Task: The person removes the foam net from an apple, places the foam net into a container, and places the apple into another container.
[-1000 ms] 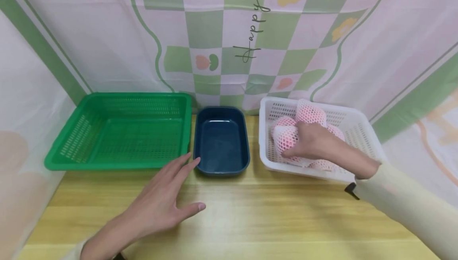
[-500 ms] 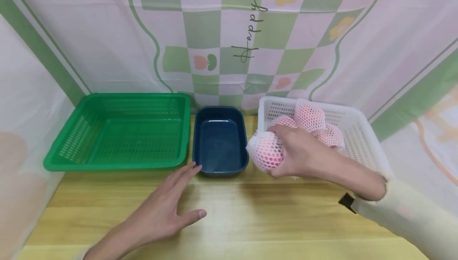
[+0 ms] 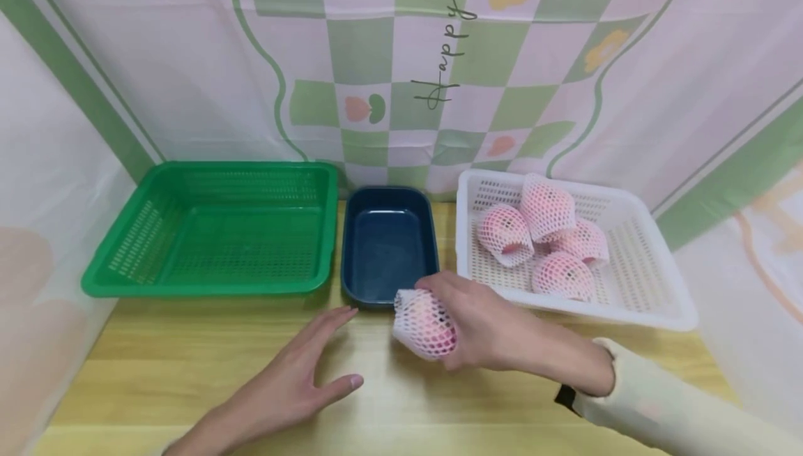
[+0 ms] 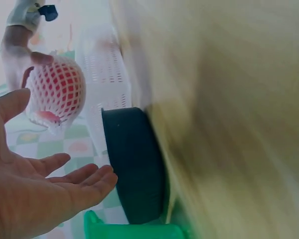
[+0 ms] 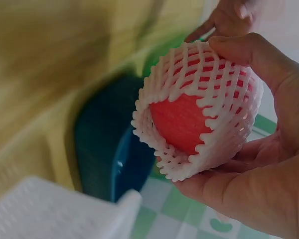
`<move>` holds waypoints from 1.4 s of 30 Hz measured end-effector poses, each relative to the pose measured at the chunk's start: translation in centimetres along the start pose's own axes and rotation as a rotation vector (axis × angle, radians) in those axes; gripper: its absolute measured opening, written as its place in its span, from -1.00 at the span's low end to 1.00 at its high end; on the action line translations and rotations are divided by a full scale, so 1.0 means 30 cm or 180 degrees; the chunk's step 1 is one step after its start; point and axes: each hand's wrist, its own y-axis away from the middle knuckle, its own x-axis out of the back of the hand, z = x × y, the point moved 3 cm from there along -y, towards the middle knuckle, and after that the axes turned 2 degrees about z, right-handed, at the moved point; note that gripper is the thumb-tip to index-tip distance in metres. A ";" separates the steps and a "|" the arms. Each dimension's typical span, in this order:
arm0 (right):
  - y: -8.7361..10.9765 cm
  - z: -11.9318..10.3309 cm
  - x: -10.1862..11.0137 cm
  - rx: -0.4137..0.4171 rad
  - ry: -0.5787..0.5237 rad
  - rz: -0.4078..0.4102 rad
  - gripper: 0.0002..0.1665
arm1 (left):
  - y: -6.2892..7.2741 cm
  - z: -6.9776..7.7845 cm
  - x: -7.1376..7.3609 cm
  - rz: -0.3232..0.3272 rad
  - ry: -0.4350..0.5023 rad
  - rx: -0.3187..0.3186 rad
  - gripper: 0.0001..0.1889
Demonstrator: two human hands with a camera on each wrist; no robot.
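Observation:
My right hand (image 3: 492,327) grips a round red fruit in a white foam net (image 3: 425,325), just in front of the dark blue tray (image 3: 389,261). In the right wrist view, red skin shows through the open end of the net on the fruit (image 5: 182,122), with thumb and fingers curled round its sides. To its left, my left hand (image 3: 291,372) has its fingers extended and thumb spread, holding nothing. The left wrist view shows that palm (image 4: 45,194) facing the netted fruit (image 4: 57,92), a gap between them. Several more netted fruits (image 3: 548,208) lie in the white basket (image 3: 652,261).
A green basket (image 3: 241,247) stands left of the blue tray, its slotted floor showing. All three containers line the back of the wooden table (image 3: 376,414). Behind them hangs a checked cloth (image 3: 357,51).
My right hand has lifted a netted fruit out of the white basket and carried it left and toward me, to the front of the blue tray. The left hand has shifted only slightly.

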 end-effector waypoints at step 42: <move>0.025 0.036 -0.250 0.0303 0.0030 -0.0036 0.14 | -0.147 -0.028 -0.184 -0.0017 0.1250 -0.0356 -0.61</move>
